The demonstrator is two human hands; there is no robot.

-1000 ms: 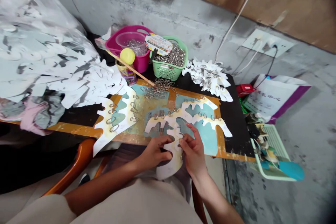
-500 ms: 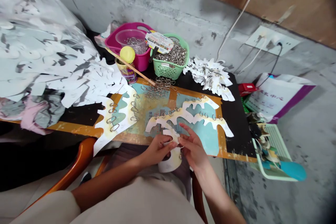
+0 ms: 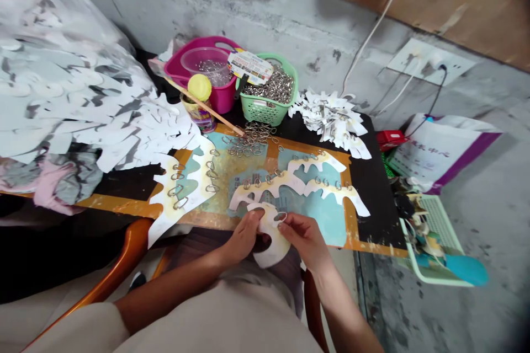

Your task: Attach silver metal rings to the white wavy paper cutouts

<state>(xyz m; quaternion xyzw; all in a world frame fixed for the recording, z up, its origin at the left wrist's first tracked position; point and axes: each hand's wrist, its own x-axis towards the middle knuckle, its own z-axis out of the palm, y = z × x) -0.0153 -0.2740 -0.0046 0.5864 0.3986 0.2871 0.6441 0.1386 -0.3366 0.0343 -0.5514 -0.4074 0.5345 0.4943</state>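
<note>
My left hand [image 3: 243, 238] grips a white cut-out piece [image 3: 272, 251] with a yellowish smear and curved notches, held just over the table's front edge. Between the thumb and fingers of my right hand [image 3: 305, 236] is a small metal ring [image 3: 281, 217], at the right side of that piece. Beyond my hands lie several similar white strips [image 3: 273, 185], with metal rings set along their edges. Two more ringed strips [image 3: 168, 198] are at the left, one jutting over the front edge. Loose metal rings [image 3: 250, 142] form a heap at the back of the work surface.
A large pile of white cut-outs [image 3: 136, 127] fills the left. Behind stand a pink basket [image 3: 226, 96], a green basket [image 3: 265, 110] of rings, and a yellow-lidded can [image 3: 199, 88] with a stick across it. Another cut-out pile [image 3: 331, 118] and a green crate [image 3: 447, 231] are right.
My right hand's fingers have closed in on the metal ring, now visible at the piece's edge. The white piece has turned to lie flatter toward the camera, with my left hand still on it.
</note>
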